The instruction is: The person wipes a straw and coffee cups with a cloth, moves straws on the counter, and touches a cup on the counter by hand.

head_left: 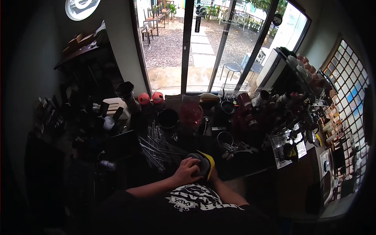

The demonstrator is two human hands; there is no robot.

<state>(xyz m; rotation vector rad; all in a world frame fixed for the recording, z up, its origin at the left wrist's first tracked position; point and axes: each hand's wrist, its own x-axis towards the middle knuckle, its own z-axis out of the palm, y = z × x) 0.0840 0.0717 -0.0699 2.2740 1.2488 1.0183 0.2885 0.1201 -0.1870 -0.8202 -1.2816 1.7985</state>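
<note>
At the counter (255, 163), left fingers (190, 163) touch yellow-edged object (205, 163).

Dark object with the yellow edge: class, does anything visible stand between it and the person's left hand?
Nothing visible does. The left hand lies directly against the dark object, with no other item seen between them.

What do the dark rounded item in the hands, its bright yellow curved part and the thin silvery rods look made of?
Dark rounded item: matte; plastic or fabric, dull shading leaves it open.
Bright yellow curved part: maybe plastic or cloth; even colour, no sharp glint.
Thin silvery rods: shiny, probably metal; narrow bright highlights, clear plastic possible.
</note>
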